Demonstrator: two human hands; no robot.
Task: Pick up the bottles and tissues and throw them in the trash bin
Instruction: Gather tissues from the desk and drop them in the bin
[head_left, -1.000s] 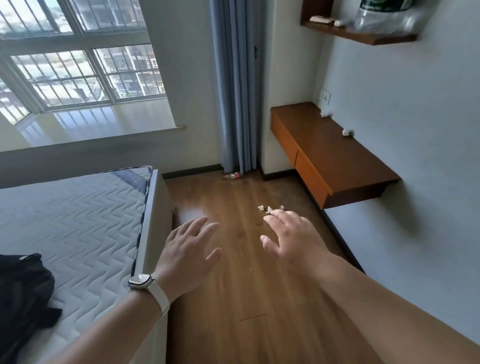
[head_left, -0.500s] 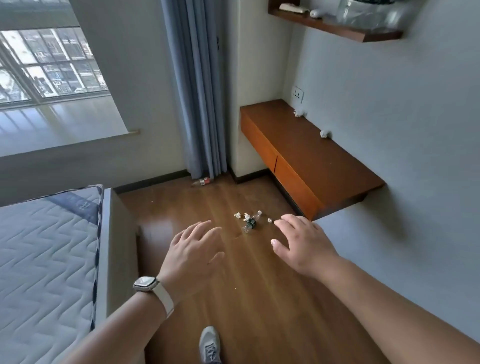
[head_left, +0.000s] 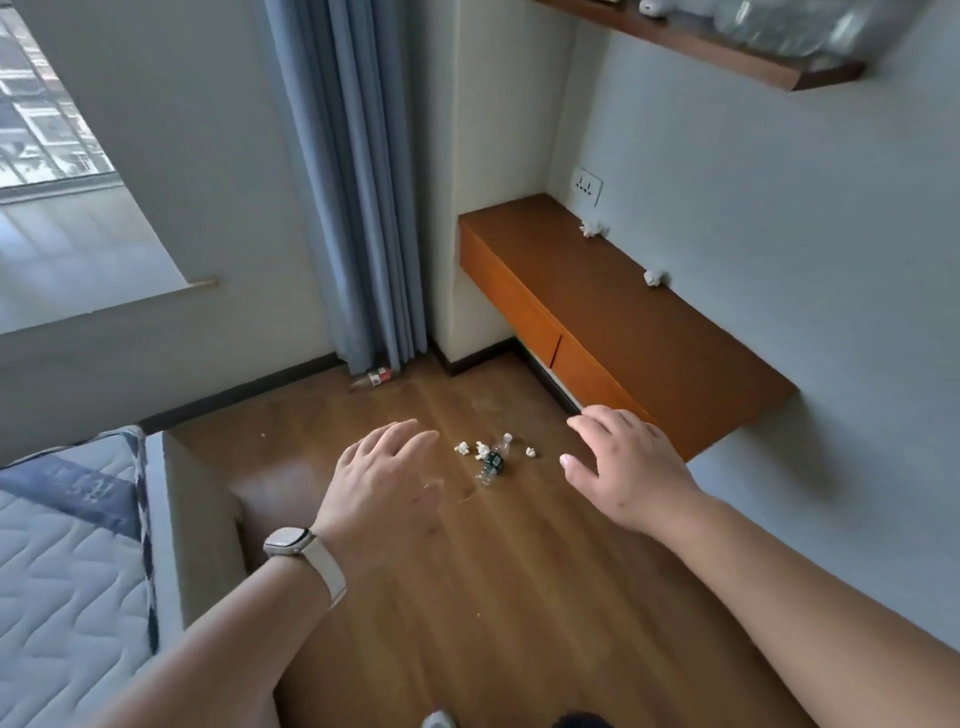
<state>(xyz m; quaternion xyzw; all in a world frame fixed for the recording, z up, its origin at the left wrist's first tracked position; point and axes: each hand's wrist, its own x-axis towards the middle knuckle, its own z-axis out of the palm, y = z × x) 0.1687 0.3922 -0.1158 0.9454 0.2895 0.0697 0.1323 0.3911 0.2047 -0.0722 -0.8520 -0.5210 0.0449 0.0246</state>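
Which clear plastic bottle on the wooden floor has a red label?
The clear plastic bottle at the foot of the blue curtain; the other bottle, among crumpled white tissues, has a green label.

- A strip of brown wooden plank floor (head_left: 519, 597) runs between bed and desk, giving open passage from above.
- A white quilted mattress (head_left: 67, 545) on a grey bed frame (head_left: 192, 519) walls off the left side.
- A floating orange-brown wooden desk (head_left: 649, 343) juts from the right wall, overhanging the floor just beside the right hand (head_left: 628, 467).
- A clear plastic bottle with a dark green label (head_left: 491, 460) lies among small crumpled white tissues (head_left: 462, 448), uncovered, in the gap between the left hand (head_left: 384, 483) and the right.
- A long blue-grey curtain (head_left: 358, 182) hangs to the floor in the far corner, just beside a second bottle with a red label (head_left: 371, 378).
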